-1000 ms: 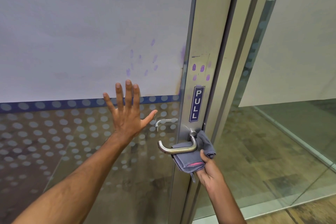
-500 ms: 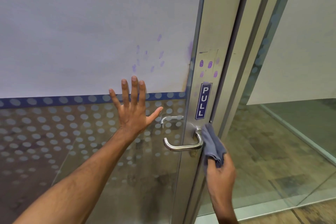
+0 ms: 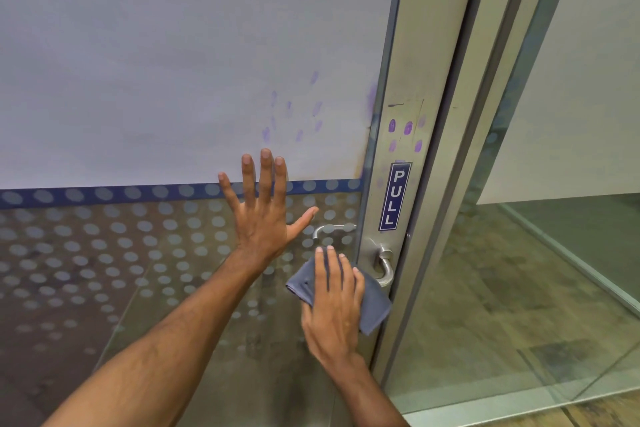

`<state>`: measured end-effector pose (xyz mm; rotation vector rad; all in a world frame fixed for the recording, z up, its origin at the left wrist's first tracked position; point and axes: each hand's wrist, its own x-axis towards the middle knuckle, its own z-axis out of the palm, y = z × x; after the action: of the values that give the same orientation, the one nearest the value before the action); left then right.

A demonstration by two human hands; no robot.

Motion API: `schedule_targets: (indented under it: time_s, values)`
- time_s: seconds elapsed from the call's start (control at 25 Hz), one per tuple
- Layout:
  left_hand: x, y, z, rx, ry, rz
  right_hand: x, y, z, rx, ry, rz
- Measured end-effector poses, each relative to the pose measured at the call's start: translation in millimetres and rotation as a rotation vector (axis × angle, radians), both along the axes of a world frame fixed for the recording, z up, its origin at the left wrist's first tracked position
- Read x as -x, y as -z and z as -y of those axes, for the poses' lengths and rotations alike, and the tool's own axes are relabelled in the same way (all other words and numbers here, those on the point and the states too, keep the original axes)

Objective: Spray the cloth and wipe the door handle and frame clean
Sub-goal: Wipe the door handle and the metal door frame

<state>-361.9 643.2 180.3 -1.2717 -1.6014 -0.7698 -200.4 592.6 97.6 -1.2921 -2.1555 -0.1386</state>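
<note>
My right hand (image 3: 332,302) presses a grey-blue cloth (image 3: 372,305) over the lever of the steel door handle (image 3: 386,269); only the handle's curved neck and round base show. My left hand (image 3: 263,215) lies flat on the glass door, fingers spread, just left of the handle and holding nothing. The brushed metal door frame (image 3: 426,62) runs upright to the right of both hands. It carries a blue PULL sign (image 3: 394,196) and purple fingerprint marks (image 3: 405,135) above the sign. Fainter purple marks (image 3: 294,114) dot the white panel. No spray bottle is in view.
The door's lower glass (image 3: 104,253) has a frosted dot pattern under a blue stripe. A second lever (image 3: 332,229) shows through the glass on the far side. Right of the frame, a clear glass pane (image 3: 519,270) looks onto a tiled floor.
My right hand has carried the cloth from the handle's neck by the frame leftward onto the lever, which it now covers. My left hand stays flat on the glass.
</note>
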Motion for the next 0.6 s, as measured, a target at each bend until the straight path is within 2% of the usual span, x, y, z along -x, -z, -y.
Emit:
schedule_targets:
  time_s: [0.12,0.24,0.32,0.48,0.6]
  values:
    - [0,1,0,-0.009,0.014,0.000,12,10,-1,-0.153,-0.033,0.144]
    - [1,2,-1,-0.016,0.005,-0.013,-16,29,-21,-0.429,-0.157,0.338]
    - [3,2,-2,-0.014,-0.001,-0.016,-42,35,-36,-0.541,-0.222,0.432]
    - [3,1,-2,-0.002,-0.007,-0.018,-77,33,-50,-0.575,-0.283,0.517]
    - [3,1,0,0.015,-0.004,-0.006,-93,40,-47,-0.408,-0.235,0.390]
